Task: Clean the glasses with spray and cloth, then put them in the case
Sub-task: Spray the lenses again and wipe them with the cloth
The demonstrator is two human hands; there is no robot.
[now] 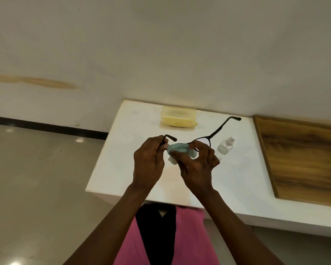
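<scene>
A white table [122, 169] stands against a pale wall, with grey floor tiles at its nine o'clock side and a wooden panel [304, 159] at its three o'clock side. Above the middle of the table, both hands hold a pair of black-framed glasses [216, 131] with both arms unfolded. The left hand [148, 162] is closed around the frame at the hinge, where one arm bends and pokes out past the knuckles toward one o'clock. The right hand [198, 165] pinches a pale blue-green cloth [180, 149] against the lens nearest the left hand, thumb on one side and fingers on the other; that lens is hidden by the cloth. The other lens shows at one o'clock of the right hand, and its arm stretches away toward the wall. A small clear spray bottle [225, 146] stands on the table just at three o'clock of the right hand. A yellowish case [178, 116], lid shut, lies at twelve o'clock, near the wall.
</scene>
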